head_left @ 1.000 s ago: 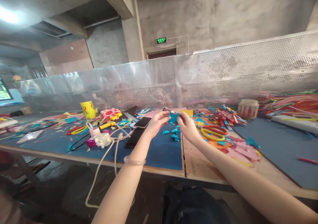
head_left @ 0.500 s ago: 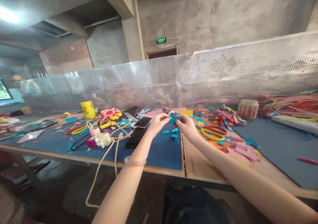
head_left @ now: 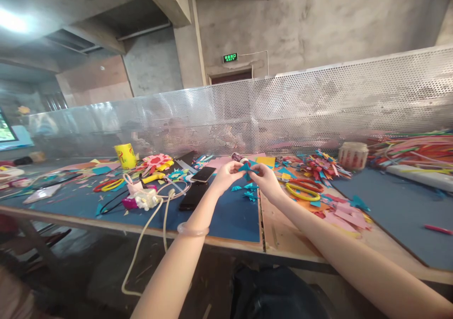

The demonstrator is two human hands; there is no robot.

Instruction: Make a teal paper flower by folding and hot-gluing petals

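Between the fingertips of both hands is a small folded piece of blue paper (head_left: 246, 168), held above the table. My left hand (head_left: 228, 175) pinches its left side, and a pale bangle (head_left: 193, 230) circles that wrist. From the right, my right hand (head_left: 264, 179) pinches the other side of the paper. Just below the hands, several folded blue paper pieces (head_left: 249, 195) lie on the blue mat (head_left: 226, 224). A dark bottle with a light cap (head_left: 239, 157) lies right behind the fingers.
Two dark phones (head_left: 193, 196) lie left of the hands, near a power strip with cords (head_left: 143, 197). Orange and yellow scissors (head_left: 303, 190) and pink paper scraps (head_left: 348, 215) are on the right. A yellow cup (head_left: 125, 156) stands at the back left, before a perforated metal screen (head_left: 212, 113).
The blue paper has turned slightly between the fingers, and both hands have shifted a little. Nothing else on the table has visibly moved.
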